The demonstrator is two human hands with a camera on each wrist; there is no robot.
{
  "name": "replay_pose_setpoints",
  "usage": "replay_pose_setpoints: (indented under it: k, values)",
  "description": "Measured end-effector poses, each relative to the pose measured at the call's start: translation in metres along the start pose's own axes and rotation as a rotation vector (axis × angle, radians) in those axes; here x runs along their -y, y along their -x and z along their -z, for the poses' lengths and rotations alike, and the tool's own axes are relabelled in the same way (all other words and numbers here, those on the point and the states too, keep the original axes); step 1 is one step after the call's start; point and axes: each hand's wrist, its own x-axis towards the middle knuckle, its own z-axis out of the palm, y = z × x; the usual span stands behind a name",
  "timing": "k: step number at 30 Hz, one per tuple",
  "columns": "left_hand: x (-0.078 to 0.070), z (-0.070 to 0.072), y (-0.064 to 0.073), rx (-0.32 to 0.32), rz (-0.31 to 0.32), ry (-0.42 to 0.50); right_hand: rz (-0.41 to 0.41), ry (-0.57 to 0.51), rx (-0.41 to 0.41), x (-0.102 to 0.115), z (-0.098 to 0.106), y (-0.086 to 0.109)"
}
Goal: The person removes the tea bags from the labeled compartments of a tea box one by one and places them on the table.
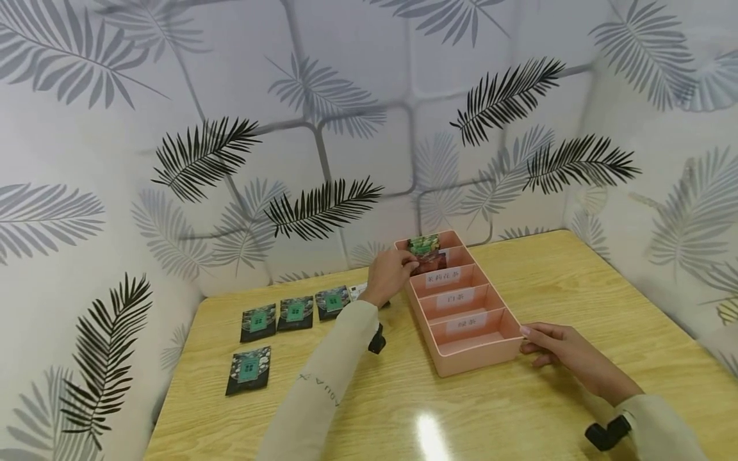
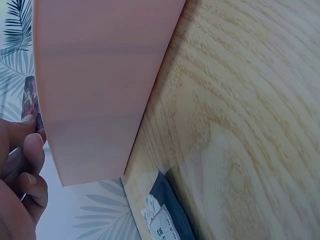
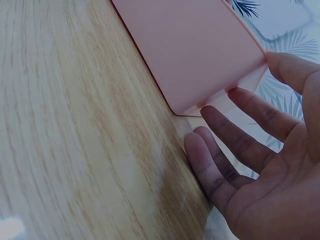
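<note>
A pink divided box stands on the wooden table, with white labels on several of its dividers. At its second compartment from the far end, my left hand pinches a dark red packet by its left edge. In the left wrist view, part of that packet shows past the box's side wall. A packet with a green picture sits in the farthest compartment. My right hand holds the near right corner of the box, thumb at the rim and two fingertips on the wall.
Left of the box, several black packets with green labels lie in a row, and another black packet lies nearer. A whitish-faced packet is partly hidden behind my left hand. A leaf-patterned backdrop rises behind the table.
</note>
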Motion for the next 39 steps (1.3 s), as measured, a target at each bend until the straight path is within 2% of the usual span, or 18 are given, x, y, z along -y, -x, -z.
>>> replay_pose_setpoints:
  k: [7, 11, 20, 28, 33, 39]
  values:
    - [0.004, 0.009, 0.004, -0.085, -0.041, -0.033, 0.014, 0.006, -0.007, 0.005, -0.001, 0.000]
    - [0.006, 0.014, 0.007, -0.115, -0.062, -0.010, 0.000, 0.003, -0.015, 0.005, -0.001, -0.001]
    - [0.007, 0.026, 0.010, -0.136, -0.110, 0.087, -0.014, -0.002, -0.016, 0.002, -0.003, -0.001]
    - [0.001, 0.048, 0.009, -0.196, -0.205, 0.061, 0.000, 0.001, -0.007, 0.001, -0.003, -0.002]
    - [0.003, 0.056, 0.013, -0.214, -0.219, 0.062, 0.004, 0.007, -0.005, 0.001, -0.003, -0.002]
    - [0.012, 0.061, 0.025, -0.209, -0.219, 0.096, 0.007, 0.022, -0.002, 0.004, -0.005, -0.001]
